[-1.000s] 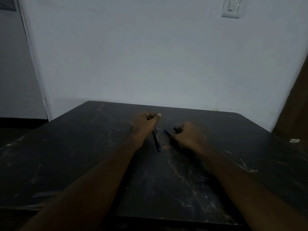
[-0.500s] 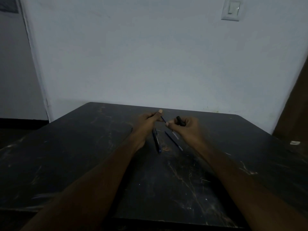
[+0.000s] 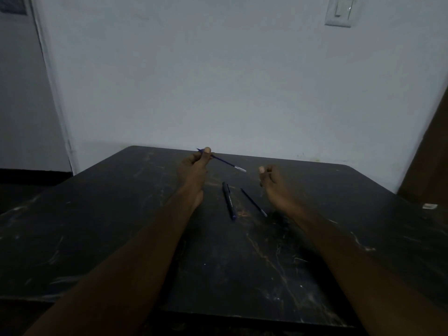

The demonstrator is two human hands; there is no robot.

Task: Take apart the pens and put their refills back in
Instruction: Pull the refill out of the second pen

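My left hand (image 3: 194, 166) is raised over the far part of the black table (image 3: 97, 226) and pinches a thin blue refill (image 3: 224, 161), whose white tip points right. My right hand (image 3: 269, 177) hovers to the right of that tip with its fingers curled; the dark pen barrel seen in its grip earlier is hidden behind the fist. Between my forearms a dark pen (image 3: 229, 201) with a blue tip lies flat on the table. A second loose refill (image 3: 253, 202) lies just right of it.
The table's far edge meets a pale wall carrying a light switch (image 3: 338, 10). A small white object (image 3: 429, 206) sits at the right edge of the table. A brown panel (image 3: 434, 146) stands at the far right.
My hands were together over the pens; they have risen and drawn apart. My left hand has carried the blue refill up and leftwards, away from the right fist.
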